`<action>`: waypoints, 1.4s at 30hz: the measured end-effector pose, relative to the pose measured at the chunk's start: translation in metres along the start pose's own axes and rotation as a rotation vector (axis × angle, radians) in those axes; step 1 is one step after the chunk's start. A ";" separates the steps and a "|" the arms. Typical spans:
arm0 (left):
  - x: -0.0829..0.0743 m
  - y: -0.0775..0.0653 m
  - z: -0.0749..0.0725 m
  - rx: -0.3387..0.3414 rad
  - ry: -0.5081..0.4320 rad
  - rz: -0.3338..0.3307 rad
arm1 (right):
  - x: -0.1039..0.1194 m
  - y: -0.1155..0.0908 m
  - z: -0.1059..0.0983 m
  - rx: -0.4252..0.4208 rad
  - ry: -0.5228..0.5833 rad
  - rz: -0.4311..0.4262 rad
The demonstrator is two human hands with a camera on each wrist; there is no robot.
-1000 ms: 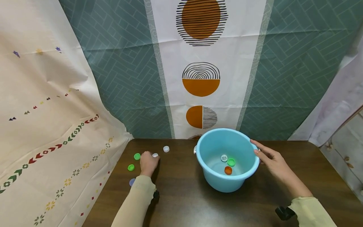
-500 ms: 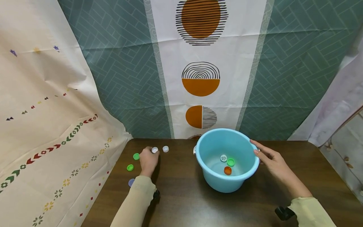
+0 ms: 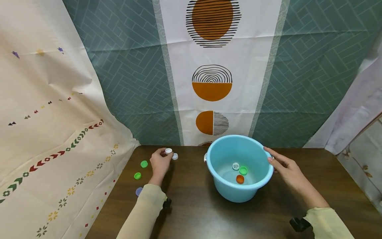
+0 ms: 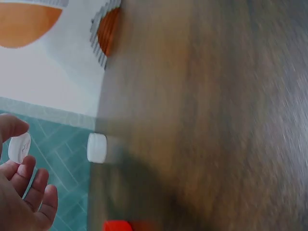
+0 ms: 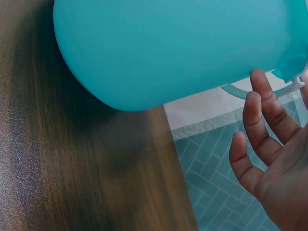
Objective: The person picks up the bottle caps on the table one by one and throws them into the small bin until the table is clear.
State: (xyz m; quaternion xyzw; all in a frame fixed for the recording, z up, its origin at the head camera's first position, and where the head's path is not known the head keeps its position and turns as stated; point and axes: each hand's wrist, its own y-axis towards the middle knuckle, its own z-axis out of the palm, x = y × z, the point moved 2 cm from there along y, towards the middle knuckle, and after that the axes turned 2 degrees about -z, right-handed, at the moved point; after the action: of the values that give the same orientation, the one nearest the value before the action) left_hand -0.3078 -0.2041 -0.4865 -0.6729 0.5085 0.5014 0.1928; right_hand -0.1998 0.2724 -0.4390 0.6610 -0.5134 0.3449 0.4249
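My left hand (image 3: 160, 163) pinches a white bottle cap (image 3: 168, 151) between thumb and fingers, just above the table's far left part. In the left wrist view the same cap (image 4: 19, 147) sits between thumb and fingertips. Close to it, a second white cap (image 3: 175, 156) lies on the table. My right hand (image 3: 287, 171) holds the rim of a light blue bucket (image 3: 235, 192) at its right side, thumb and forefinger at the edge. In the right wrist view the other fingers (image 5: 252, 115) are spread loosely beside the bucket wall. Inside the bucket lie a white cap (image 3: 235, 166), a green cap (image 3: 243, 170) and an orange cap (image 3: 240, 179).
Two green caps (image 3: 144, 164) (image 3: 137, 176) and a bluish cap (image 3: 139, 191) lie left of my left arm on the brown table (image 3: 191, 212). A red object (image 4: 117, 225) shows at the left wrist view's bottom edge. Patterned cloths (image 3: 134, 83) hang behind and beside the table.
My left hand has lifted the white cap off the table and moved slightly away and to the right, near the other white cap. The right hand and bucket stay in place.
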 end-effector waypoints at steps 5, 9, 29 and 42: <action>-0.016 -0.003 0.003 0.009 -0.071 0.003 | 0.001 0.000 -0.001 -0.005 -0.016 0.005; -0.031 -0.007 0.005 0.019 -0.149 0.011 | 0.001 -0.001 -0.001 -0.002 -0.019 0.011; -0.070 -0.019 0.014 0.070 -0.297 0.036 | 0.000 0.000 -0.001 0.000 -0.009 -0.016; -0.098 -0.032 0.017 0.138 -0.343 0.113 | 0.001 0.000 -0.001 0.000 -0.009 -0.008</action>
State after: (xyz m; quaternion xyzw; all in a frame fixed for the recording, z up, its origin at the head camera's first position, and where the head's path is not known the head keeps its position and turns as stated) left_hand -0.2861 -0.1300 -0.4162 -0.5333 0.5383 0.5825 0.2940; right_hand -0.1997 0.2728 -0.4383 0.6647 -0.5126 0.3401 0.4239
